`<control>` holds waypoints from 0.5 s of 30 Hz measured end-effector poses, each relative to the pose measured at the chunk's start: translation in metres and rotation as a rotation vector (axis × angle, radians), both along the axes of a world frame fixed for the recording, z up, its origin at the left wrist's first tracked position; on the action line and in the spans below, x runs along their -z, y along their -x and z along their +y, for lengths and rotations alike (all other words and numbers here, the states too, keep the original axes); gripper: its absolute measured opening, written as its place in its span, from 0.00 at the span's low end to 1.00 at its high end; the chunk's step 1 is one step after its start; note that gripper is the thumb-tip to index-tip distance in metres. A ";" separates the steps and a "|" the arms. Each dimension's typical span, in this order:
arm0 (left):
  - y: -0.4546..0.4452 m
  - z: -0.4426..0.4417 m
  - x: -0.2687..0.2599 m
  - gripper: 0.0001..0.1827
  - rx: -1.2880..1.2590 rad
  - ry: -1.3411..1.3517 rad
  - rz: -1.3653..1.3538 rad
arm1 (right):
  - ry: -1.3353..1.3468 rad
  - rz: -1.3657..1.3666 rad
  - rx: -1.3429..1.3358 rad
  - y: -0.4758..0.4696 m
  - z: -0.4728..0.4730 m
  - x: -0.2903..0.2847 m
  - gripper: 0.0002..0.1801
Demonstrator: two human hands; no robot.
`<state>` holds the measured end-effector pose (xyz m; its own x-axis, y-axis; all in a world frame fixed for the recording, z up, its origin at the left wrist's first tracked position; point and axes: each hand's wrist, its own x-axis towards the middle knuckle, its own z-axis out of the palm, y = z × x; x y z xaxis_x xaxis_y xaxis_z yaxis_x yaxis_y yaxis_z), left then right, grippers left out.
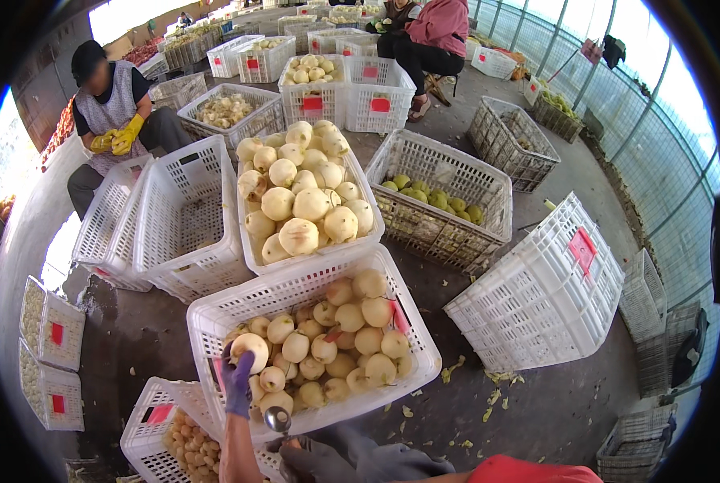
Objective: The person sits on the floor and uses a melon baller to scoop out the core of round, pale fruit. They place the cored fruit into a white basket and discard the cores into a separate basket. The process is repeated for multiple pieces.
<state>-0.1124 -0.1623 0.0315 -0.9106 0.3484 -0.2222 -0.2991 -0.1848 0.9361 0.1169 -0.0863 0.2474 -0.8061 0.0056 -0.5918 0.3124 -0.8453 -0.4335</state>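
Note:
My left hand (237, 381), in a purple glove, holds a pale peeled round fruit or vegetable (249, 353) over the left part of a white plastic crate (419, 362). More of the same pale rounds (350, 317) lie in that crate. A dark grey glove covers my right hand (315, 460), closed around the handle of a metal spoon-like scoop (277, 419). The scoop's bowl points up, near the crate's front edge and to the right of my left wrist. Behind this crate stands another white crate (372, 234), heaped with larger pale rounds (312, 205).
A crate of small pale pieces (194, 447) is at lower left. A dirty crate (444, 241) holds green rounds (437, 199); a white crate (535, 296) stands tilted at right. A person in yellow gloves (118, 136) sits at left, others sit behind. Scraps (493, 398) lie on the floor.

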 end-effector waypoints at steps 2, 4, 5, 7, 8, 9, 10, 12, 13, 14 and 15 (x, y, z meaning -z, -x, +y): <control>-0.027 -0.030 -0.032 0.29 -0.122 -0.004 -0.022 | 0.025 0.020 -0.001 0.003 -0.005 0.005 0.15; -0.059 -0.058 -0.068 0.30 -0.169 -0.072 0.068 | 0.096 0.065 0.029 0.007 -0.013 0.010 0.16; -0.082 -0.073 -0.087 0.31 -0.200 -0.158 0.141 | 0.131 0.089 0.038 0.008 -0.021 0.012 0.17; -0.122 -0.099 -0.123 0.39 -0.272 -0.098 0.207 | -0.031 0.058 -0.062 0.002 -0.032 0.014 0.17; -0.144 -0.110 -0.139 0.41 -0.301 0.003 0.286 | -0.038 0.051 -0.089 0.001 -0.040 0.014 0.18; -0.162 -0.120 -0.152 0.43 -0.317 0.037 0.376 | -0.030 0.087 -0.107 0.001 -0.049 0.014 0.20; -0.175 -0.130 -0.164 0.47 -0.323 0.120 0.458 | -0.067 0.148 -0.120 -0.002 -0.058 0.013 0.21; -0.206 -0.143 -0.181 0.48 -0.343 0.268 0.571 | -0.089 0.116 -0.274 -0.008 -0.078 0.011 0.25; -0.222 -0.151 -0.187 0.49 -0.350 0.337 0.625 | -0.108 0.085 -0.353 -0.012 -0.087 0.010 0.27; -0.235 -0.158 -0.192 0.51 -0.316 0.279 0.640 | -0.083 0.144 -0.352 -0.016 -0.098 0.009 0.31; -0.242 -0.166 -0.196 0.51 -0.312 0.339 0.725 | -0.082 0.152 -0.375 -0.021 -0.107 0.008 0.31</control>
<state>0.1300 -0.3281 0.2278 -0.9109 0.0788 0.4050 0.4126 0.1648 0.8959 0.1376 -0.1935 0.2390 -0.8394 -0.2624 -0.4759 0.5193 -0.6457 -0.5598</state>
